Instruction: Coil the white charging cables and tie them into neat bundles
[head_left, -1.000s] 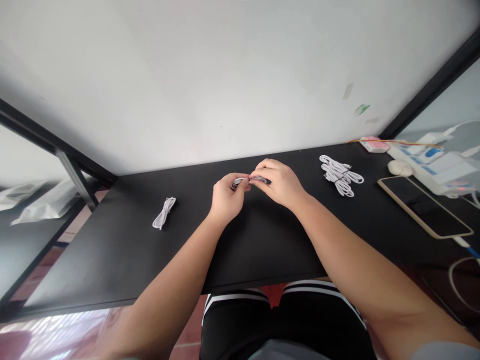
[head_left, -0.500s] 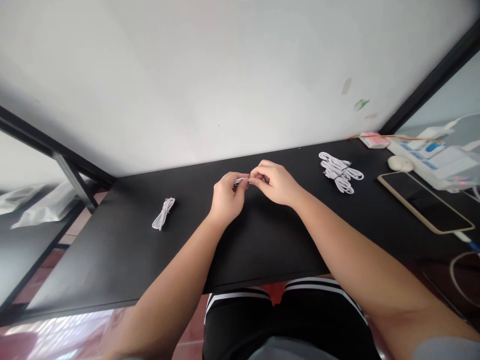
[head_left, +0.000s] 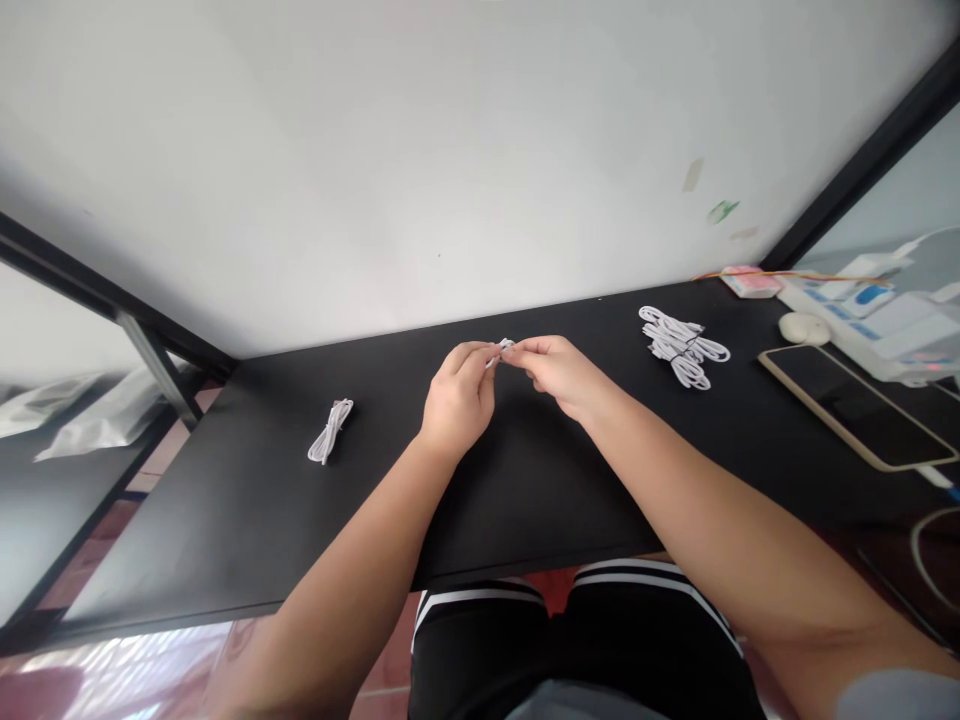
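Above the middle of the black table (head_left: 525,480), my left hand (head_left: 456,395) and my right hand (head_left: 559,368) meet fingertip to fingertip. Between them they pinch a small white cable (head_left: 501,350); only a short white piece shows between the fingers, the rest is hidden by the hands. One bundled white cable (head_left: 330,431) lies alone on the table to the left. A pile of several bundled white cables (head_left: 681,345) lies to the right of my right hand.
A phone (head_left: 855,405) lies face up at the right with a white round thing (head_left: 801,326) and white and blue boxes (head_left: 877,310) behind it. A white wall rises behind the table. Clear plastic bags (head_left: 75,420) lie on a shelf at far left.
Both hands have lifted a little and drawn the cable up; less of the white bundle shows between the fingers than a second ago.
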